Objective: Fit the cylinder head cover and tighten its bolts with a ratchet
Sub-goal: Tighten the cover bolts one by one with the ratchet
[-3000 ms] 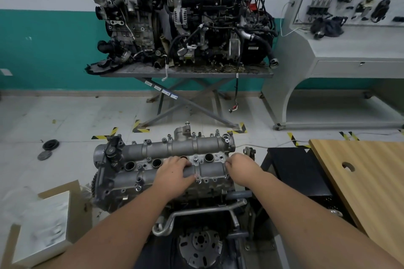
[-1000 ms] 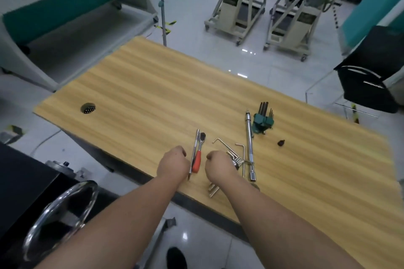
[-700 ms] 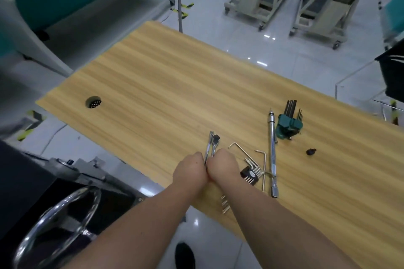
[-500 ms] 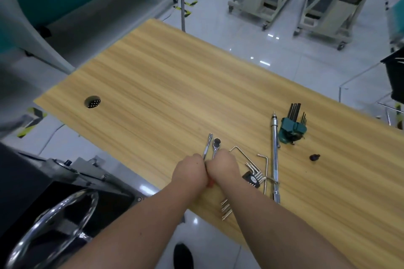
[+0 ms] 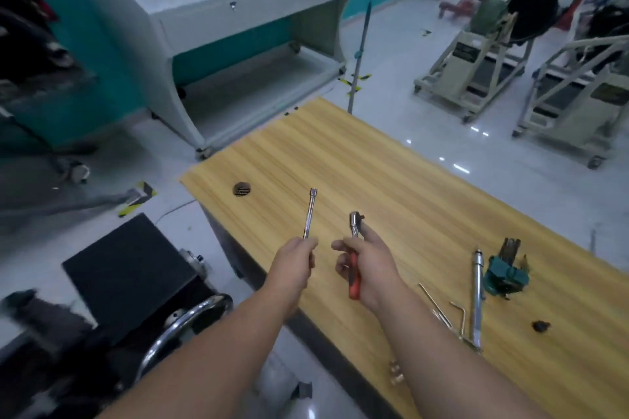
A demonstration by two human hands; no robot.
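Observation:
My left hand (image 5: 295, 264) grips the lower end of a slim chrome extension bar (image 5: 309, 213), which points up and away over the wooden table (image 5: 391, 187). My right hand (image 5: 369, 264) holds a ratchet (image 5: 354, 253) by its red handle, with the chrome head up above my fingers. Both tools are lifted off the table, a hand's width apart. The engine and its cylinder head cover are out of view.
On the table at the right lie a long chrome bar (image 5: 477, 296), a green hex key holder (image 5: 506, 277), loose hex keys (image 5: 442, 311), a small black bit (image 5: 540, 326) and small bolts (image 5: 394, 372). A black stand (image 5: 132, 269) with a chrome handwheel (image 5: 180, 323) is at lower left.
Both hands lifted off the table, the left one with the extension bar and the right one with the ratchet. The view swung left, away from the tool pile.

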